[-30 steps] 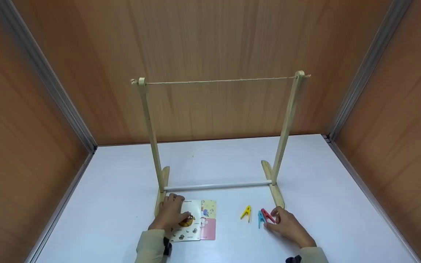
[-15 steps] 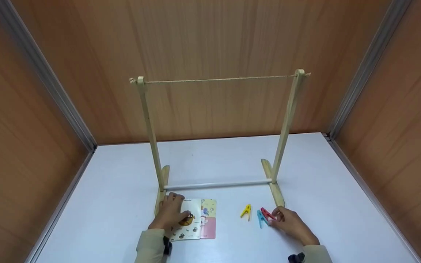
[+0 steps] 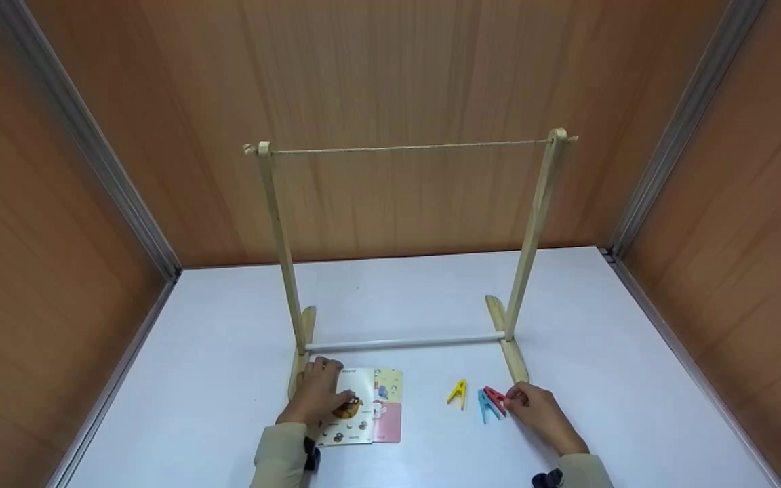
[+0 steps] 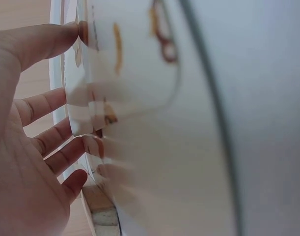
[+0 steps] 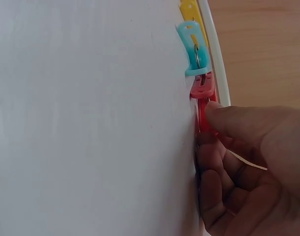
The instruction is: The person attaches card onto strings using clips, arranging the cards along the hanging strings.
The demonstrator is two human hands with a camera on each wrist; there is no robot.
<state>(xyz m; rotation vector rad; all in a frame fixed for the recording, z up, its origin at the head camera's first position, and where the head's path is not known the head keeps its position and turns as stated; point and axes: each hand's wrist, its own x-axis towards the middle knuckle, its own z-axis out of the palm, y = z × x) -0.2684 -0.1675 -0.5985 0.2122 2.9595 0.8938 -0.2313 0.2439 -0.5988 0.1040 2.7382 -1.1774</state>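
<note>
Right hand (image 3: 541,415): grip clamped, thumb and finger pinching the red plastic clothespin (image 5: 203,91), low over the white worktop (image 3: 424,298). Light-blue plastic clothespin (image 3: 483,401) is just left of that grip, right beside the red one; yellow plastic clothespin (image 3: 459,386) is farther left. Left hand (image 3: 314,398): grip apart, thumb and fingers touching the white rectangular card with printed cartoons (image 3: 358,421). Yellow-and-pink rectangular card (image 3: 388,410) shows past its edge, right of that grip. Pale wooden rack (image 3: 284,257) has its uprights beyond both grips, beige string (image 3: 404,148) across the top.
</note>
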